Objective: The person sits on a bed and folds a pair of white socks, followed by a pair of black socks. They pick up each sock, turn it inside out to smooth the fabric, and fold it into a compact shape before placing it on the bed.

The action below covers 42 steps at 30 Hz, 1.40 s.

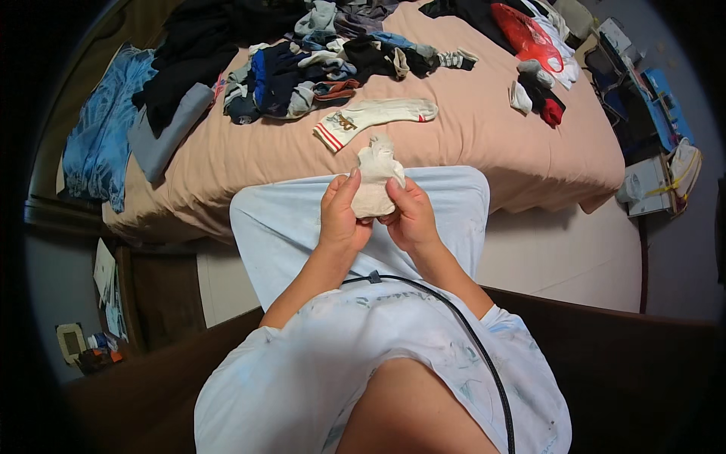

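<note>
Between my two hands, just short of the bed's near edge, is a cream-white sock [374,185], bunched, with its narrower end pointing away from me. My left hand [342,212] grips its left side, thumb on top and fingers underneath. On the right side my right hand [408,214] pinches it in the same way. Beyond my hands, a white sock with red stripes and a brown motif [382,119] lies flat on the bed, its cuff toward the left. The fingers under the held sock are mostly hidden.
The bed [469,147] has a peach sheet. Across it lies a pile of dark and grey socks [302,76]. A few socks [539,94] and a red plastic bag [529,38] are at right. Folded grey cloth [168,130] and blue patterned cloth [106,125] lie left. A black cable [469,321] crosses my shirt.
</note>
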Each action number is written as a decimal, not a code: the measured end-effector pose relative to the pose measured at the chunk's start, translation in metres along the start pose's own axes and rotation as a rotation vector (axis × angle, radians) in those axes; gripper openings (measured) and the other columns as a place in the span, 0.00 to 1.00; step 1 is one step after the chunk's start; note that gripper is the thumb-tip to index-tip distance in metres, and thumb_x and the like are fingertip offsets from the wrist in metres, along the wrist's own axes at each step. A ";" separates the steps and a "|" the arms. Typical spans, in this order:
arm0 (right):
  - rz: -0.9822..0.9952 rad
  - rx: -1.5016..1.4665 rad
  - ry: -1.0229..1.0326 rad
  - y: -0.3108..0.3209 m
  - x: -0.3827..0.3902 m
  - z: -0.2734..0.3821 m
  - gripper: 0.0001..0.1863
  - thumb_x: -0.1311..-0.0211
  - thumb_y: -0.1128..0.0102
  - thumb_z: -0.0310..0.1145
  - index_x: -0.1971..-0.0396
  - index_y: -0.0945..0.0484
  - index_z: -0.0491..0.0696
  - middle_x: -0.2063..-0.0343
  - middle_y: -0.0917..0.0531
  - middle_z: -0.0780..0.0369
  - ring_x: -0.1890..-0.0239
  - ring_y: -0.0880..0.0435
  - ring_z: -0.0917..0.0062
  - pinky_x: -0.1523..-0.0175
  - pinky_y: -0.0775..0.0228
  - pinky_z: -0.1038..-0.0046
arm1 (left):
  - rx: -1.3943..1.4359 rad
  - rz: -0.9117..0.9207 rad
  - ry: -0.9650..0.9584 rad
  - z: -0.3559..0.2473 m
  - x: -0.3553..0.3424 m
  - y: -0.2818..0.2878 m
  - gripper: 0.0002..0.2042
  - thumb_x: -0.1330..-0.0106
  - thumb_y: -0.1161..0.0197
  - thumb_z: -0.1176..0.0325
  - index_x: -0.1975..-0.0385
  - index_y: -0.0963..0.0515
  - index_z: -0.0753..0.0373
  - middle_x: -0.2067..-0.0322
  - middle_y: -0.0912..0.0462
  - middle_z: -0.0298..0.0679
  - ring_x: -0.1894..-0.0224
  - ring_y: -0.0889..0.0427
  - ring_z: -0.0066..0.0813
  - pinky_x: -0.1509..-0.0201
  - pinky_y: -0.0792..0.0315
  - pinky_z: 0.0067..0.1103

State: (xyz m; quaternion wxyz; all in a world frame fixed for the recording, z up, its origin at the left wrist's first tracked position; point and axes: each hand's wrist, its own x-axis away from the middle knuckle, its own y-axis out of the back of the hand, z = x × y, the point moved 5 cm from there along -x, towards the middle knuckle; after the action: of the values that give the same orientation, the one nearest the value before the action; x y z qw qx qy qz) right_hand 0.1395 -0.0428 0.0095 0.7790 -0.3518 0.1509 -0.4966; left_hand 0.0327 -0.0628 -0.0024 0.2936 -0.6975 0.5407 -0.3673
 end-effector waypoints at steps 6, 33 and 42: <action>0.221 0.333 -0.030 0.007 0.016 0.012 0.12 0.36 0.44 0.34 0.56 0.23 0.43 0.69 0.21 0.71 0.71 0.27 0.90 0.65 0.34 0.82 | -0.024 0.130 0.289 -0.001 0.018 -0.009 0.15 0.32 0.45 0.60 0.52 0.29 0.63 0.56 0.21 0.41 0.57 0.20 0.32 0.54 0.24 0.28; -0.337 0.626 0.052 0.163 -0.086 0.042 0.16 0.37 0.48 0.28 0.50 0.23 0.46 0.68 0.20 0.68 0.72 0.27 0.88 0.72 0.32 0.82 | -1.816 -0.040 -0.954 -0.055 -0.092 0.037 0.14 0.44 0.35 0.63 0.61 0.21 0.62 0.60 0.23 0.42 0.53 0.28 0.41 0.47 0.37 0.33; -0.285 0.658 0.190 0.168 -0.082 0.040 0.16 0.42 0.41 0.25 0.53 0.23 0.40 0.73 0.22 0.70 0.73 0.29 0.90 0.68 0.36 0.85 | -1.963 0.194 -0.694 -0.026 -0.104 0.005 0.13 0.45 0.36 0.58 0.64 0.19 0.59 0.66 0.20 0.37 0.58 0.25 0.37 0.49 0.40 0.32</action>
State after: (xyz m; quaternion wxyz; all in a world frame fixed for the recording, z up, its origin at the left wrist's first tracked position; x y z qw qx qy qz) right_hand 0.2377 0.0886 -0.0889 0.7558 -0.0523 0.0044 -0.6527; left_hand -0.0070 0.0366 -0.0125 -0.2347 -0.6503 0.5410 0.4788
